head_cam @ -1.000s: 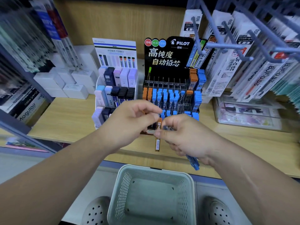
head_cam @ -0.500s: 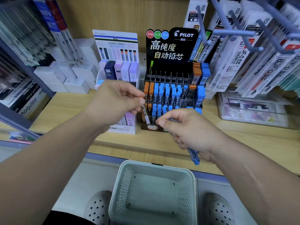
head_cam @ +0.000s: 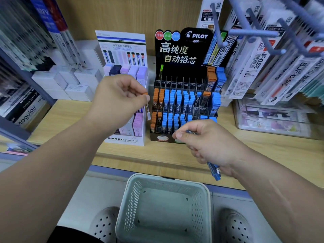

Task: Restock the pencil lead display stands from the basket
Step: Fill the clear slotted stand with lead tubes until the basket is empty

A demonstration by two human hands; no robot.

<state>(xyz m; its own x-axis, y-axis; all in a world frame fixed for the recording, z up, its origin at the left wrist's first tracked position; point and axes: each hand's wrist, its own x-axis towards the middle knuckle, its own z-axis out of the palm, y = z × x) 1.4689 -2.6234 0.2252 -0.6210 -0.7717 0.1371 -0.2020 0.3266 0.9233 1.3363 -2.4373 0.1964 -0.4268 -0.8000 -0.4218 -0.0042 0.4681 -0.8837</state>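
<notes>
The black Pilot display stand (head_cam: 184, 55) sits on the wooden shelf, its slots filled with orange-capped and blue-capped lead tubes. My left hand (head_cam: 117, 97) pinches an orange-capped lead tube (head_cam: 147, 106) upright, just left of the stand's orange column. My right hand (head_cam: 208, 141) hovers in front of the stand's lower row and grips blue-capped lead tubes (head_cam: 213, 170), whose ends stick out below my palm. The pale green basket (head_cam: 129, 199) stands on the floor below the shelf; I see nothing in it.
A white Mono lead stand (head_cam: 122, 139) with lilac and dark cases sits left of the Pilot stand. White boxes (head_cam: 78, 88) lie further left. Packaged refills on blue hooks (head_cam: 263, 34) hang at right over a clear box (head_cam: 271, 118). My shoes flank the basket.
My left hand has lifted the orange-capped tube up and left, away from my right hand, to the stand's left side. My right hand stays in front of the stand with its blue tubes.
</notes>
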